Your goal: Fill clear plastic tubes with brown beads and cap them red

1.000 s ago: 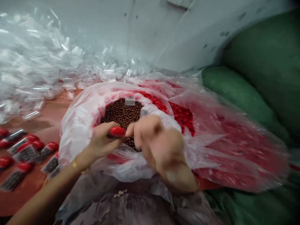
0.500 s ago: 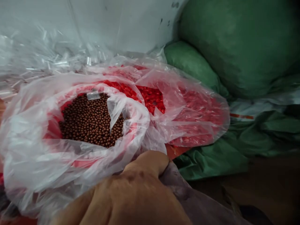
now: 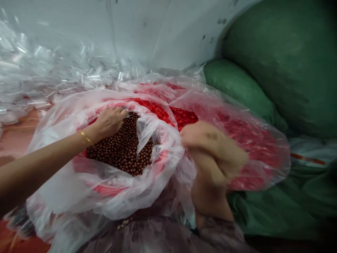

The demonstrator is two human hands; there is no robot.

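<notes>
My left hand (image 3: 112, 120), with a gold bracelet (image 3: 86, 138) at the wrist, reaches over the bag of small brown balls (image 3: 123, 147). Its fingers close on a small clear plastic piece (image 3: 126, 111) at the far side of the balls, mostly hidden by the fingertips. A white translucent plastic liner (image 3: 63, 186) folds outward around the balls, with red showing beneath it. Blurred by motion, my right hand (image 3: 213, 147) is at the near edge of a clear bag of red pieces (image 3: 184, 116); its fingers cannot be made out.
Many clear plastic tubes (image 3: 60, 77) lie heaped at the back left, against a pale wall (image 3: 163, 38). Large green sacks (image 3: 284, 59) stand at the right, and green cloth (image 3: 273, 207) lies below them. An orange-red surface (image 3: 21, 135) shows at the left.
My left hand has come in from the left and taken hold of the clear piece on the balls. The hand seen at the bottom centre is gone from there; my right hand is now farther right.
</notes>
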